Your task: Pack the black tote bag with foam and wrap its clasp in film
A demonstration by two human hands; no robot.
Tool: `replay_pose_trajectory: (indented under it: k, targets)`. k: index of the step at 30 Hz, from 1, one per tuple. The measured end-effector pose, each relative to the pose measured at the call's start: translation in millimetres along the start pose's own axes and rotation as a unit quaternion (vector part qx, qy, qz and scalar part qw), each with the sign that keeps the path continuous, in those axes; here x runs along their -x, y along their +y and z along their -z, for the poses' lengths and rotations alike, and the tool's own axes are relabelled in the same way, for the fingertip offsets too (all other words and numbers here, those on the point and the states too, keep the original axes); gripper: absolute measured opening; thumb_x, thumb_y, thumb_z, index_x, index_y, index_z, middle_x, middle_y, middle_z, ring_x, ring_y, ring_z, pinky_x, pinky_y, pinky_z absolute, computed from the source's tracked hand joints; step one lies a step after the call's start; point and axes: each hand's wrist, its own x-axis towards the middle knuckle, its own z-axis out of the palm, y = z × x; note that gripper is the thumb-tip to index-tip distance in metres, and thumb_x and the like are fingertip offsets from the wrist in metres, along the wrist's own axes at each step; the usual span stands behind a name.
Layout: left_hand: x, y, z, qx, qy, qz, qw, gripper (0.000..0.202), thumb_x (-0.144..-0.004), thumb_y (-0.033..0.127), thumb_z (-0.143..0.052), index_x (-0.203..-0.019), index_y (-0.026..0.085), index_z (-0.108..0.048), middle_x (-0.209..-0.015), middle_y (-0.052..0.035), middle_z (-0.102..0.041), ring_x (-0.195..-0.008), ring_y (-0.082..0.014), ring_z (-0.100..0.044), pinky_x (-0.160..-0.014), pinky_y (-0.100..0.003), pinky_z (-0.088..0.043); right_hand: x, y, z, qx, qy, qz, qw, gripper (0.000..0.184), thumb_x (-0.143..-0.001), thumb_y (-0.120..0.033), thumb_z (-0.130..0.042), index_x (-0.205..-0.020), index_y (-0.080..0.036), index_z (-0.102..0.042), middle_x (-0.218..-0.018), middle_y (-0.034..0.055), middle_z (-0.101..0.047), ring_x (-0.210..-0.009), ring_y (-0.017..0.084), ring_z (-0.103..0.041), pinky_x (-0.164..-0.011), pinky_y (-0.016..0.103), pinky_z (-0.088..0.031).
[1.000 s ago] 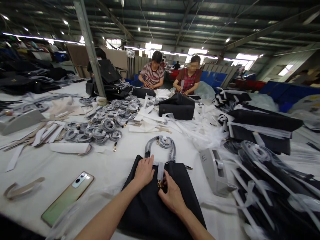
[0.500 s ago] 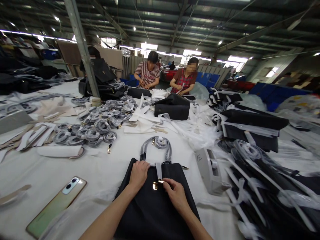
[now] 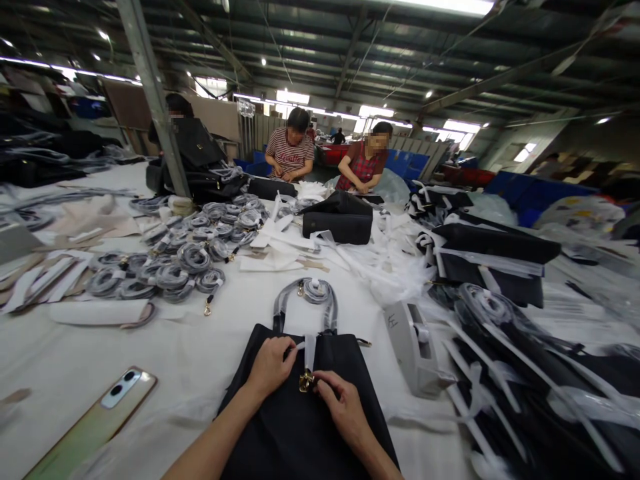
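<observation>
A black handbag [image 3: 300,433] lies before me with its plastic-wrapped handle [image 3: 329,310] stretched away. At the bag's top edge my left hand [image 3: 273,367] rests, thumb and forefinger closed on one end of a white strip [image 3: 301,346]. A wider white strip [image 3: 310,353] hangs down the middle to the gold clasp [image 3: 306,381]. My right hand [image 3: 343,403] is closed, thumb and forefinger pinching the clasp's right side. Inside the handle's arch sits a coiled, wrapped strap [image 3: 316,289].
Left lie a phone [image 3: 95,423] and many coiled straps [image 3: 175,275]. A grey tape dispenser [image 3: 417,350] stands right of the bag, beside stacked black bags [image 3: 530,400]. Another black bag [image 3: 337,223] sits farther back. Two co-workers [image 3: 291,150] work across the table.
The clasp's gold pieces, apart before, now sit together under my right fingers. My left fingers have drawn together at the white strip. The whole view has shifted slightly.
</observation>
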Motion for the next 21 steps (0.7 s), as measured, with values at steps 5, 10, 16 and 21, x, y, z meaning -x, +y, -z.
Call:
replay_pose_trajectory:
  k: [5, 10, 16, 21]
  targets:
    - [0, 3, 1.2, 0.036, -0.023, -0.012, 0.999, 0.014, -0.086, 0.027, -0.052, -0.090, 0.020, -0.063, -0.090, -0.0053, -0.067, -0.088, -0.0228, -0.057, -0.081, -0.036, -0.040, 0, 6, 1, -0.027, 0.000, -0.008, 1.000, 0.033, -0.086, -0.046, -0.056, -0.099, -0.020, -0.071, -0.090, 0.0073, -0.070, -0.080, 0.021, -0.064, -0.076, 0.032, -0.051]
    - [0, 6, 2.1, 0.103, -0.069, -0.032, 0.992, 0.011, -0.082, 0.022, -0.054, -0.085, 0.021, -0.065, -0.085, -0.0036, -0.068, -0.083, -0.0196, -0.060, -0.078, -0.031, -0.042, 4, -2, 1, -0.006, -0.028, 0.009, 1.000, 0.027, -0.087, -0.041, -0.056, -0.099, -0.022, -0.072, -0.094, 0.0063, -0.070, -0.085, 0.021, -0.063, -0.080, 0.031, -0.049]
    - [0, 10, -2.9, 0.189, -0.094, 0.003, 0.977, 0.020, -0.083, 0.015, -0.045, -0.092, 0.021, -0.063, -0.082, -0.0022, -0.068, -0.075, -0.0155, -0.063, -0.070, -0.025, -0.044, 5, -5, 2, -0.015, -0.030, 0.014, 0.999, 0.029, -0.088, -0.041, -0.054, -0.104, -0.022, -0.071, -0.095, 0.0069, -0.069, -0.087, 0.022, -0.064, -0.081, 0.032, -0.050]
    - [-3, 12, -8.4, 0.249, -0.113, 0.055, 0.960, 0.019, -0.076, 0.014, -0.049, -0.092, 0.020, -0.058, -0.083, -0.0017, -0.066, -0.068, -0.0136, -0.060, -0.066, -0.024, -0.044, 6, -3, 5, -0.018, -0.043, 0.030, 0.998, 0.032, -0.089, -0.042, -0.052, -0.108, -0.023, -0.069, -0.098, 0.0075, -0.069, -0.091, 0.023, -0.064, -0.084, 0.034, -0.050]
